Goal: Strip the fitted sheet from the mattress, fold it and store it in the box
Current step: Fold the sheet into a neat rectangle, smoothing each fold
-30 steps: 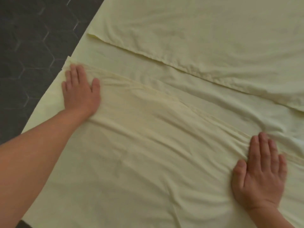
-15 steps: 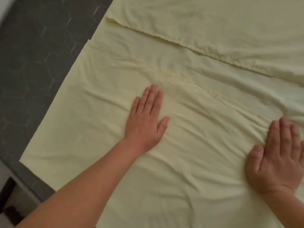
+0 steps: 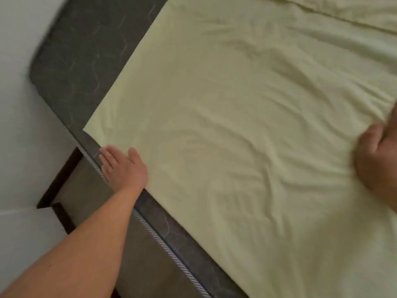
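Note:
The pale yellow sheet (image 3: 236, 136) lies spread in folded layers on the dark grey mattress (image 3: 86, 50), wrinkled toward the right. My left hand (image 3: 123, 166) lies flat at the sheet's near left edge, fingers straight and reaching onto the mattress border. My right hand (image 3: 378, 162) presses on the sheet at the frame's right edge; it is blurred and partly cut off. No box is in view.
The mattress corner (image 3: 40, 67) is rounded, with striped piping (image 3: 154, 233) along its near edge. A dark wooden bed frame (image 3: 58, 190) shows below it. White floor (image 3: 21, 125) lies to the left.
My left hand slid from the sheet's far left corner, through its middle, back to its near left edge. The view swung left, so the mattress corner and floor appear and my right hand sits at the frame edge.

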